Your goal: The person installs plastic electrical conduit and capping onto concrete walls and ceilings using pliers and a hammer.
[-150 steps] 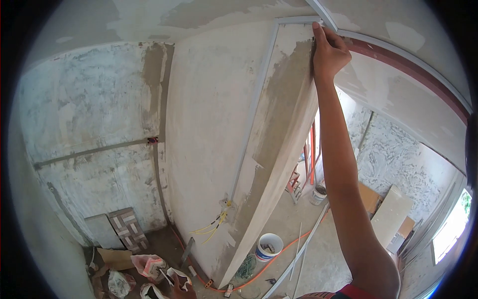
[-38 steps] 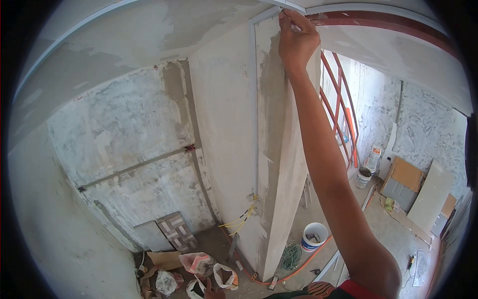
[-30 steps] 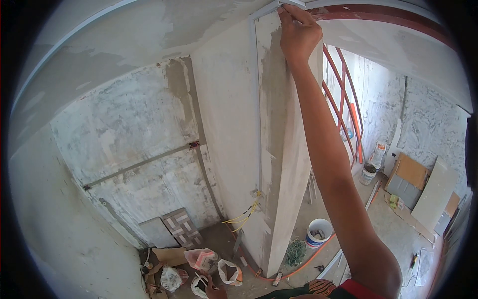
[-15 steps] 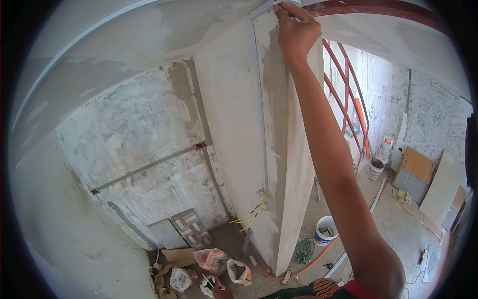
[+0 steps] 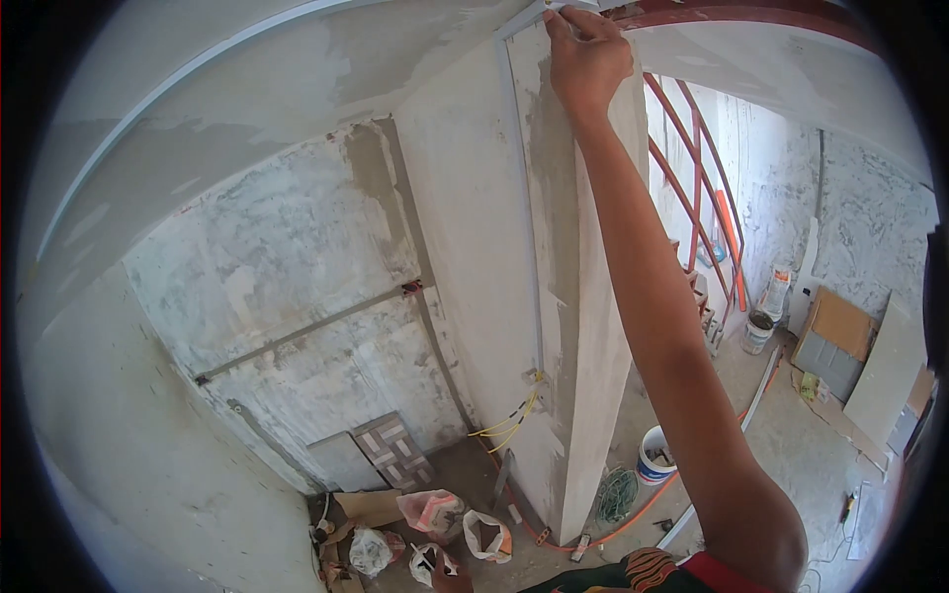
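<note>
My right hand is raised to the top of the view, at the upper end of the plastered pillar. Its fingers are pinched together near the corner of a white strip that runs down the pillar's edge. A small pale thing is at the fingertips, but its kind cannot be made out. At the bottom edge, a small part of what looks like my left hand shows low in front of an open white bag; its fingers are hidden.
Yellow wires stick out of the pillar. Below are several bags, a white bucket, a coil of green wire and an orange hose. Tiles lean on the left wall; boards lean at right. Red metal bars stand behind.
The view has shifted slightly, so the room appears a little further right and the pillar too. My right hand stays at the same corner, its fingers still pinched.
</note>
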Demonstrator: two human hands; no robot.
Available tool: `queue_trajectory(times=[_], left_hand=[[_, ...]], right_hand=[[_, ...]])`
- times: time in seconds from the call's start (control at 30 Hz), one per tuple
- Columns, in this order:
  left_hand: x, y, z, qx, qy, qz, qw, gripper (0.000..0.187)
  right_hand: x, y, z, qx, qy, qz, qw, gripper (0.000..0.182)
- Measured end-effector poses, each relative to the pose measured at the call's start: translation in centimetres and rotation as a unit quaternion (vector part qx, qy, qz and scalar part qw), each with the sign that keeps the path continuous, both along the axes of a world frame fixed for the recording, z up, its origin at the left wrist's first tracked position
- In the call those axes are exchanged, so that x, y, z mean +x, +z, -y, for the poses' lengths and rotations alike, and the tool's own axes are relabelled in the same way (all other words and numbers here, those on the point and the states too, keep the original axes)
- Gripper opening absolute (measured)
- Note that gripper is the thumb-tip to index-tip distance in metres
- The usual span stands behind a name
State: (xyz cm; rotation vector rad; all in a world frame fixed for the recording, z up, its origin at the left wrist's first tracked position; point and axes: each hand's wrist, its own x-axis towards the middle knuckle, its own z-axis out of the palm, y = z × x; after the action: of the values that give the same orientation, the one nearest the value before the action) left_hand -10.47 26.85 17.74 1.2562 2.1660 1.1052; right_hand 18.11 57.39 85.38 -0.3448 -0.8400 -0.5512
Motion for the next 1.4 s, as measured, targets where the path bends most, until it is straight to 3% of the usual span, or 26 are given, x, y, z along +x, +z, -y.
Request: queue_trajectory(times=[0.03, 0.1, 0.2, 0.3, 0.4, 0.53, 0.6, 0.63, 0.8, 0.93, 1.03, 1.1, 1.23, 1.33, 1.4], left_hand=[[-0.4, -2.1, 0.1, 0.060, 0.007, -0.021, 0.998, 0.058], [-1.4, -3.7, -0.4, -0.009, 0.041, 0.051, 0.998, 0.058], [-1.2, -2.4, -0.1, -0.039, 0.068, 0.079, 0.994, 0.058], [-0.8, -1.9, 0.1, -0.005, 0.051, 0.063, 0.997, 0.059], [-0.8, -3.4, 0.3, 0.021, 0.030, 0.027, 0.999, 0.060], [1.3, 1.2, -0.3, -0.006, 0.018, 0.030, 0.999, 0.060], [0.7, 0.2, -0.5, -0.054, 0.013, 0.042, 0.998, 0.059], [0.6, -0.3, -0.5, -0.078, 0.012, 0.049, 0.996, 0.059], [1.4, -1.3, 0.4, 0.027, 0.014, 0.024, 0.999, 0.058], [1.7, 2.2, 0.8, -0.031, 0.041, 0.107, 0.993, 0.059], [2.2, 4.4, 0.9, -0.052, 0.045, 0.084, 0.994, 0.059], [2.0, 3.2, 1.0, -0.017, 0.042, 0.073, 0.996, 0.057], [1.7, -0.3, -0.1, 0.074, 0.065, 0.071, 0.993, 0.053], [0.7, -0.9, -0.5, 0.014, 0.096, -0.006, 0.995, 0.068], [0.9, -0.3, -0.4, 0.013, 0.101, -0.001, 0.995, 0.068]], right_hand=[[0.1, 0.0, 0.0, 0.002, -0.016, 0.018, 1.000, 0.011], [0.4, 0.2, 0.3, 0.005, -0.049, 0.051, 0.997, 0.009], [-1.2, 0.3, 1.9, 0.003, 0.134, -0.066, 0.989, 0.010], [-0.2, 0.0, 0.1, 0.078, -0.171, 0.007, 0.982, 0.010], [0.5, 0.2, -1.3, 0.033, -0.180, 0.017, 0.983, 0.018], [0.5, 0.1, -0.8, 0.019, -0.016, 0.020, 1.000, 0.014], [0.0, 0.3, -0.2, 0.036, 0.050, -0.001, 0.998, 0.012], [0.0, 0.2, -0.1, 0.019, 0.050, -0.002, 0.999, 0.013], [-0.3, 0.2, -0.3, 0.009, 0.072, -0.034, 0.997, 0.013], [0.2, 0.1, 0.4, 0.016, -0.011, 0.026, 0.999, 0.010], [0.5, 0.2, 0.4, 0.037, -0.104, 0.040, 0.993, 0.009], [0.6, 0.3, -0.5, 0.081, -0.192, 0.036, 0.977, 0.008], [0.4, 0.1, -0.3, 0.071, -0.216, 0.019, 0.974, 0.008], [0.5, 0.2, -0.5, 0.070, -0.189, 0.023, 0.979, 0.008], [0.4, 0.1, -0.5, 0.063, -0.177, 0.024, 0.982, 0.009]])
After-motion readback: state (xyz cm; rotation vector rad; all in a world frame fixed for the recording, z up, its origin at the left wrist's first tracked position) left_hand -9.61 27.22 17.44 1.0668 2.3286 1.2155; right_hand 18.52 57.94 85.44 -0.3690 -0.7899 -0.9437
